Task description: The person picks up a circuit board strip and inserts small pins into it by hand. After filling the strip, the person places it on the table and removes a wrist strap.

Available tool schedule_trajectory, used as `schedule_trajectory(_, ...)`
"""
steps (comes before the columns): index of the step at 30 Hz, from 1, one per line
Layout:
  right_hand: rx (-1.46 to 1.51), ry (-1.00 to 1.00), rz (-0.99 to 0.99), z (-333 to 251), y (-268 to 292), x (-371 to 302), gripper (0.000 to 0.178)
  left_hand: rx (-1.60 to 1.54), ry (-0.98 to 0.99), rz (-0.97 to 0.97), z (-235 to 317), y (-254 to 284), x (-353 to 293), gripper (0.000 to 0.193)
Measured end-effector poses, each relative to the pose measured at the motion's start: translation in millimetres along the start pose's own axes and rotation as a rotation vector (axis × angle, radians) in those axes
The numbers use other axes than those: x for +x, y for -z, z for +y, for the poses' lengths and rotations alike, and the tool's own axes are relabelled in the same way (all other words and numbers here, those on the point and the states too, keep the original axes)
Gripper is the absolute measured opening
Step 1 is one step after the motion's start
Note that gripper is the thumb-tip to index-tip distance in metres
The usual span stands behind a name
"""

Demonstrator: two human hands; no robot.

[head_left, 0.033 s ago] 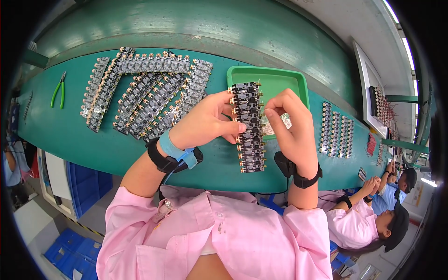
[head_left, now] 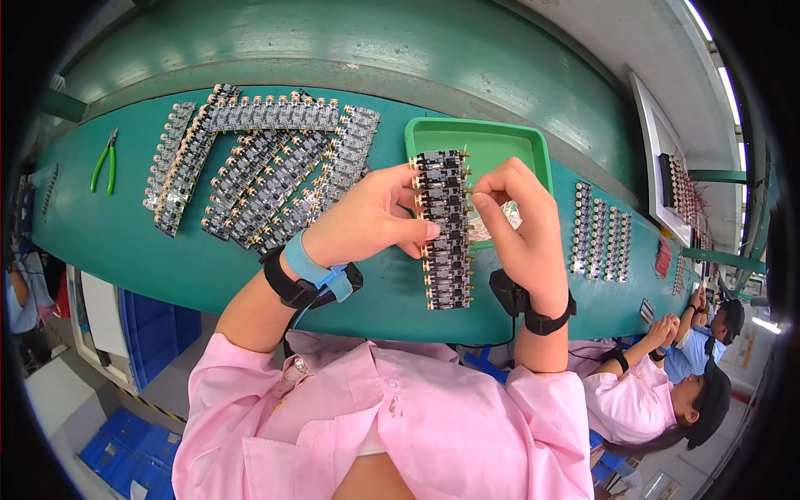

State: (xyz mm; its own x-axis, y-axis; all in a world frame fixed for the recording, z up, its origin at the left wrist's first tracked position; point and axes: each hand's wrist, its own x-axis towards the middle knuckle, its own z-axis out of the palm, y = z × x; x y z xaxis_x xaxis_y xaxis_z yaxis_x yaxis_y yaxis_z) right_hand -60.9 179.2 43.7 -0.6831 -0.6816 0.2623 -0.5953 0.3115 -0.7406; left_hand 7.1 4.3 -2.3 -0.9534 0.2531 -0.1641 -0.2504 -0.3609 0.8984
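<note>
Your left hand point(head_left: 367, 212) is clamped on the left edge of the circuit-board strip point(head_left: 443, 221), thumb on its face. Your right hand point(head_left: 527, 229) is at the opposite edge, fingertips bunched; whether they grip anything cannot be told. The strip, held before the green tray point(head_left: 543, 162), appears light, stiff and fragile: hold bare edges, sparing components. Stacked strips point(head_left: 275, 115) lie leftward beyond.

Left fingers point(head_left: 414, 228): gripping long black-grey circuit-board strip point(head_left: 452, 237)
Right fingers point(head_left: 501, 223): bent beside it
Rectangular green plastic tray point(head_left: 483, 125): partly hidden
</note>
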Motion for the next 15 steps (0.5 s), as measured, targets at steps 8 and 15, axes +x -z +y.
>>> schedule_trajectory(8, 0.060, -0.085, 0.000, -1, -1, -1, 0.006, -0.003, 0.022, -0.004, 2, -2, 0, 0.046)
schedule_trajectory(15, -0.110, 0.017, 0.110, -2, 8, -9, 0.010, -0.045, -0.013, 0.023, 1, 1, 0, 0.041)
